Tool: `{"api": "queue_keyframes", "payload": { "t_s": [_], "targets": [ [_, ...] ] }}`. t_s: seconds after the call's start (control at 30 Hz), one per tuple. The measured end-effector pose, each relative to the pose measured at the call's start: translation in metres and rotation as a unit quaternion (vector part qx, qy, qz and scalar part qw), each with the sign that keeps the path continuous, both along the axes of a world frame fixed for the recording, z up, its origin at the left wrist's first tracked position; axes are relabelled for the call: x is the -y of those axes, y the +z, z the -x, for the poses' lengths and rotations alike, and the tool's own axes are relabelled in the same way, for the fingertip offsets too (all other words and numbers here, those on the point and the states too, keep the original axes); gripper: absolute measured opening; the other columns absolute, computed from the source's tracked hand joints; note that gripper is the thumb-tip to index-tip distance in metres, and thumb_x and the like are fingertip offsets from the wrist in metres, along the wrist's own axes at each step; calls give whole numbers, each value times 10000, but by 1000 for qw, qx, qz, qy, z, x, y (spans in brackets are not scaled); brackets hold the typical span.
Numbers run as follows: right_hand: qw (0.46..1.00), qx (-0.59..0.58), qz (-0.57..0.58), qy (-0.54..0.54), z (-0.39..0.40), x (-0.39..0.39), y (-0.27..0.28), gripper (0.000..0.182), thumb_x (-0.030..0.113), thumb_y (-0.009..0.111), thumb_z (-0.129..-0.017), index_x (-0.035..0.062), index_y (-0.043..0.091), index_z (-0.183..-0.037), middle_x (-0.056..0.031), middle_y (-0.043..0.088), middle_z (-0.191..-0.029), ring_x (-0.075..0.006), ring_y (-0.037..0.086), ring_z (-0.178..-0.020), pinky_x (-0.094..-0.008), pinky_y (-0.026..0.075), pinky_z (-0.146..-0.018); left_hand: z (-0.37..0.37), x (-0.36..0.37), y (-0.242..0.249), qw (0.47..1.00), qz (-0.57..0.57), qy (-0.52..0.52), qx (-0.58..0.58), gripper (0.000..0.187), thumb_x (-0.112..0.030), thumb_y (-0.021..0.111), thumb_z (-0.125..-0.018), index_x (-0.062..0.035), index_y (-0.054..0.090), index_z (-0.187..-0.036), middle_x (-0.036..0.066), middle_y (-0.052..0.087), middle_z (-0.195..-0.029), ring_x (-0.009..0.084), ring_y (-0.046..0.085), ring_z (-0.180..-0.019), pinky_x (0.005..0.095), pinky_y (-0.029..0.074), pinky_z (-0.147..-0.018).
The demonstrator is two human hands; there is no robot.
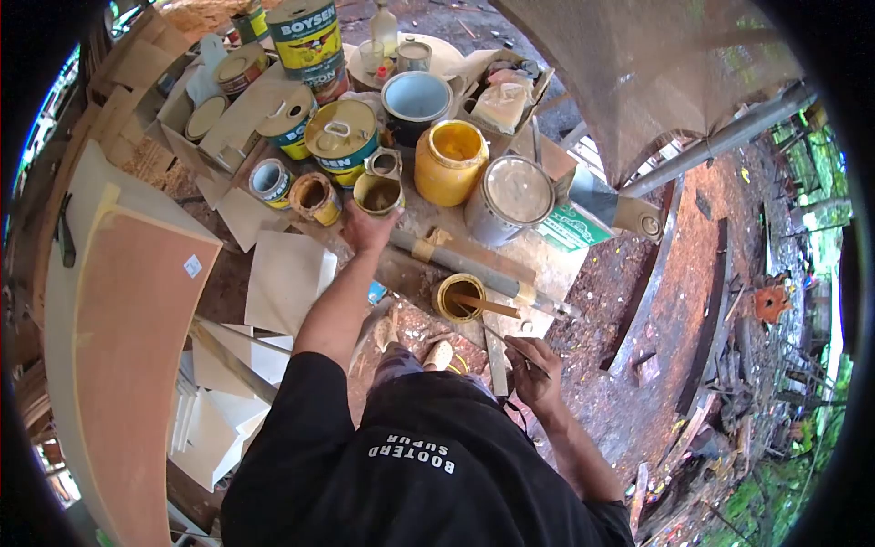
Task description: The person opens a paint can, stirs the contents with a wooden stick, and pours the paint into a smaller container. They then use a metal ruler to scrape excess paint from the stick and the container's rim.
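Note:
My left hand [369, 230] is closed around a small open tin [379, 193] with dark yellowish contents; its bent-up lid [384, 163] stands at the far rim. My right hand [538, 372] grips a thin stick-like tool [518, 349], whose far end I cannot make out clearly. Beyond that hand, an open can [447, 308] with a yellow-stained rim sits near the table's front edge, and a flat wooden stick [492, 307] leans out of it. Close to my left hand stands a small brown-stained can [315, 198].
A yellow tub [450, 164], a lidded grey can [518, 191] and a black pail [416, 102] crowd the table. Large Boysen cans [307, 36] stand behind. A long tube [437, 255] lies across the front. A curved wooden panel [137, 319] rises at the left.

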State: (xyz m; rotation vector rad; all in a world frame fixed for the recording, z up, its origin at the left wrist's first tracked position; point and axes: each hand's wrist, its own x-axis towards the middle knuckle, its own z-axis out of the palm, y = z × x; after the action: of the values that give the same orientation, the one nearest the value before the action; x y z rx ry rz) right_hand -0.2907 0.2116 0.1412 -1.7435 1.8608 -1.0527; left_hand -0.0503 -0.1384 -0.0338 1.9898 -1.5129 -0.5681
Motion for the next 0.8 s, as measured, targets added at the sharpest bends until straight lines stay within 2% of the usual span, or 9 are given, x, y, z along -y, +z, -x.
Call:
{"api": "queue_keyframes", "payload": {
  "t_s": [0.13, 0.2, 0.3, 0.37, 0.47, 0.53, 0.63, 0.77, 0.8],
  "targets": [
    [1000, -14, 21, 11, 0, 6, -2, 183, 41, 768, -962, 24, 767, -1144, -182, 762, -990, -334, 762, -846, -401, 606, -692, 16, 3, 7, 996, -88, -22, 6, 1224, -614, 970, -635, -69, 369, -1552, 213, 610, -1453, 412, 569, -1364, 647, 372, -1143],
    [1000, -13, 16, 14, 1, 5, -2, 185, 26, 773, -950, 24, 767, -1135, -175, 762, -989, -325, 761, -840, -394, 601, -678, 16, -1, 9, 998, -43, -2, 53, 1231, -591, 964, -652, -58, 347, -1576, 225, 551, -1513, 429, 505, -1418, 634, 363, -1163],
    [999, -25, 19, 14, 2, 7, 9, 192, 16, 777, -939, 28, 767, -1131, -171, 759, -980, -322, 754, -824, -390, 597, -669, 14, -15, 27, 999, 3, 46, -8, 1118, -421, 913, -739, -55, 318, -1612, 247, 435, -1599, 448, 403, -1482, 598, 347, -1209],
    [999, -31, 25, 15, 7, 10, 5, 206, 7, 784, -920, 33, 768, -1124, -155, 748, -950, -320, 742, -799, -391, 597, -663, 11, -40, 39, 982, 180, -47, -31, 853, -262, 840, -841, -64, 444, -1570, 222, 539, -1544, 393, 513, -1436, 500, 423, -1199],
    [997, -39, 44, 43, 14, 25, 14, 216, -9, 791, -900, 34, 765, -1110, -150, 751, -957, -324, 748, -819, -396, 603, -681, 20, -92, 116, 902, 15, -367, -226, 557, -129, 737, -893, -35, 614, -1428, 165, 693, -1389, 331, 662, -1287, 437, 528, -1095],
    [992, -55, 66, 92, 21, 41, 18, 202, -1, 798, -893, 27, 760, -1089, -139, 750, -945, -331, 734, -802, -417, 595, -681, 29, -120, 154, 824, 37, -540, -167, 440, -111, 724, -885, -66, 704, -1323, 141, 756, -1277, 297, 730, -1158, 405, 577, -1007],
    [988, -38, 78, 125, 21, 66, 24, 143, 20, 802, -894, 27, 752, -1027, -124, 752, -936, -345, 721, -794, -443, 588, -681, 47, -142, 169, 757, 88, -641, -86, 405, -127, 759, -883, -59, 720, -1281, 152, 762, -1213, 321, 726, -1122, 419, 584, -964],
    [981, -59, 99, 157, 23, 90, 15, 156, 92, 818, -890, 20, 747, -1009, -128, 764, -937, -366, 730, -831, -460, 600, -764, 60, -142, 145, 762, 88, -637, -74, 239, -150, 778, -887, -46, 780, -1102, 163, 776, -1036, 359, 750, -990, 434, 599, -856],
    [985, -63, 61, 150, 28, 91, 20, 308, 96, 821, -865, 7, 731, -1146, -181, 765, -1077, -388, 733, -934, -468, 606, -835, 58, -141, 141, 772, 94, -624, -78, 216, -155, 778, -898, -41, 787, -1082, 160, 779, -1024, 356, 756, -967, 430, 601, -838]
  ]
}}
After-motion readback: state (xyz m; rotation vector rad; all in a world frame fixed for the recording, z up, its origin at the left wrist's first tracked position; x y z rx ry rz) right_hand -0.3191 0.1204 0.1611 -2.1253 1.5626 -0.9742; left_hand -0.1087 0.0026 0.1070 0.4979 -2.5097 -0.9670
